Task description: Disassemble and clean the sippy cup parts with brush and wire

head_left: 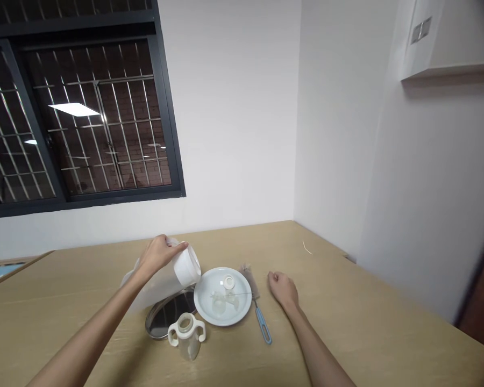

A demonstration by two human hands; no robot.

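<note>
My left hand (158, 255) is closed around the upper part of a translucent white plastic jug (157, 290). The jug lies tilted, its white mouth facing right beside a pale plate (200, 303). On that plate are a small white ring-like cap (228, 281), some clear soft pieces (219, 304) and a thin rod. In front of the jug stands an uncapped baby bottle (189, 344) with two white handles. My right hand (283, 289) rests on the table in a loose fist, apart from everything, right of a bottle brush (263, 325) with a blue handle.
A shiny oval metal tray (167, 317) lies under and in front of the jug, next to the plate. A thin pale strip (307, 248) is on the wooden table (367, 322) toward the back right. White walls and a barred window (105, 123) stand behind.
</note>
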